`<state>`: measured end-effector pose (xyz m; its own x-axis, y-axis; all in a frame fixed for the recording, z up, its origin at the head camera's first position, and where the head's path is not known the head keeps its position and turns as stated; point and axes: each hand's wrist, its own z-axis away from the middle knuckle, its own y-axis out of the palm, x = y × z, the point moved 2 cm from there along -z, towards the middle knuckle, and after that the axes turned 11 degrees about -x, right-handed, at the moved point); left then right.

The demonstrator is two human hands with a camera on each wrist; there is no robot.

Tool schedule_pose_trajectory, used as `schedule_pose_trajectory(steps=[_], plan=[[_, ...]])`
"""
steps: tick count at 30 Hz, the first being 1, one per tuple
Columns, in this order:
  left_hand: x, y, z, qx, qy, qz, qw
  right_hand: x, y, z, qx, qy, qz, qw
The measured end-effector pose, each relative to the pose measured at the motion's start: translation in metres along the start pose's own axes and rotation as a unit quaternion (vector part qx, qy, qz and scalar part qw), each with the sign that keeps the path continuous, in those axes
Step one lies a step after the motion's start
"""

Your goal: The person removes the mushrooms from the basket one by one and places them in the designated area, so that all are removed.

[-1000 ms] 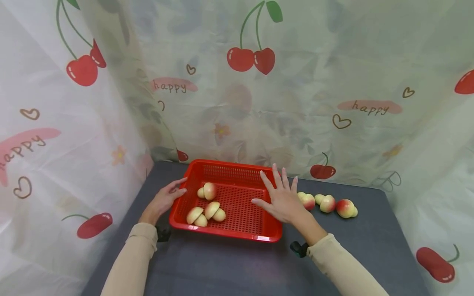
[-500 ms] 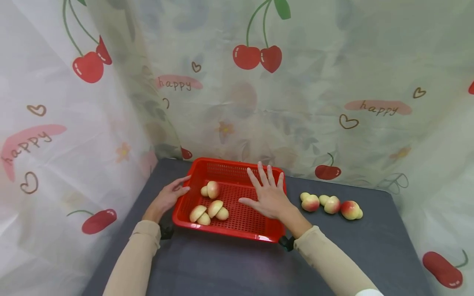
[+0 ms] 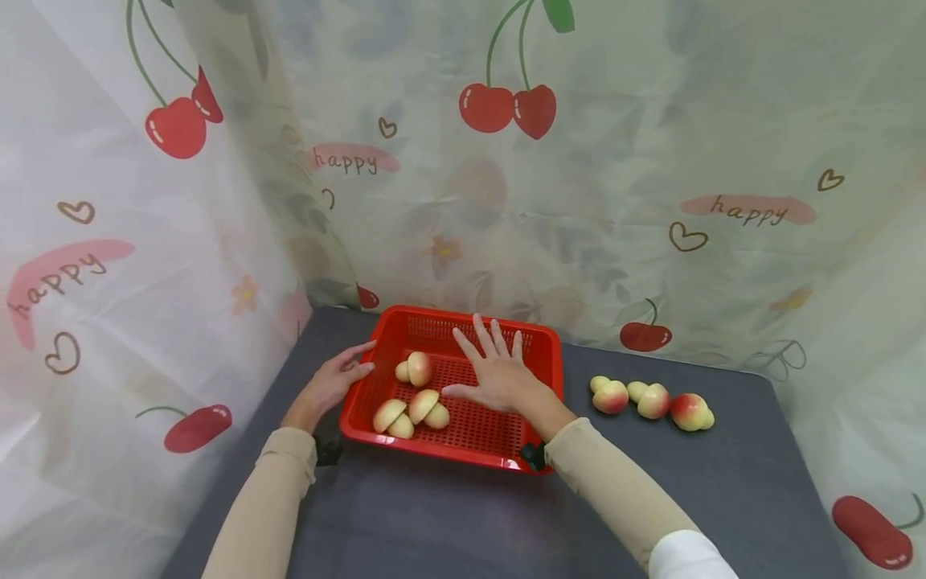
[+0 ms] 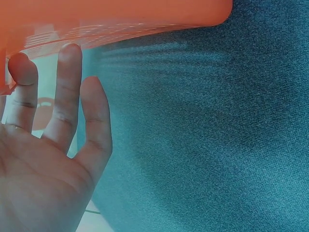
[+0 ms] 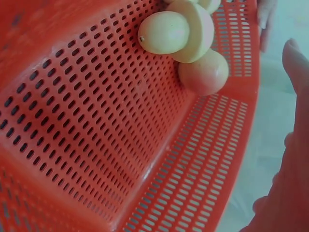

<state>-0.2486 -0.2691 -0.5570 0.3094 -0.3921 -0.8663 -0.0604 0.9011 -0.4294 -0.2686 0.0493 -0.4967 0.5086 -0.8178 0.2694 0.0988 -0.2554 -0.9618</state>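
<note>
A red plastic basket (image 3: 470, 458) with slotted walls stands on the dark table. My left hand (image 3: 327, 390) holds its left rim, thumb over the edge; in the left wrist view the other fingers (image 4: 68, 96) reach beneath the rim. My right hand (image 3: 499, 378) is spread above the basket's right half with nothing in it. Inside, toward the left, lie three cream-and-red mushrooms: one mushroom (image 3: 415, 368) farther back, another mushroom (image 3: 428, 408) and a third mushroom (image 3: 393, 418) near the front wall. The right wrist view shows a mushroom's pale stem (image 5: 164, 33) close up.
Three more mushrooms lie in a row on the table right of the basket: a left one (image 3: 610, 396), a middle one (image 3: 651, 400) and a right one (image 3: 692, 412). A cherry-printed curtain (image 3: 579, 185) closes off the back and sides of the table (image 3: 434, 523).
My right hand has moved left, from the basket's right rim to above its inside, fingers still spread. My left hand stays at the left rim. The view has shifted slightly.
</note>
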Motion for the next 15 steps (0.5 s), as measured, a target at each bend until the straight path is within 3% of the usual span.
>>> schedule_pose_trajectory(steps=[11, 15], plan=[[0.000, 0.001, -0.001, -0.002, -0.014, 0.012, 0.9998, 0.004, 0.021, -0.026, 0.054, -0.025, -0.032, 0.9977], [0.001, -0.001, -0.001, -0.001, -0.015, 0.010, 0.9998, 0.007, 0.029, -0.032, 0.069, -0.044, -0.082, 0.9933]])
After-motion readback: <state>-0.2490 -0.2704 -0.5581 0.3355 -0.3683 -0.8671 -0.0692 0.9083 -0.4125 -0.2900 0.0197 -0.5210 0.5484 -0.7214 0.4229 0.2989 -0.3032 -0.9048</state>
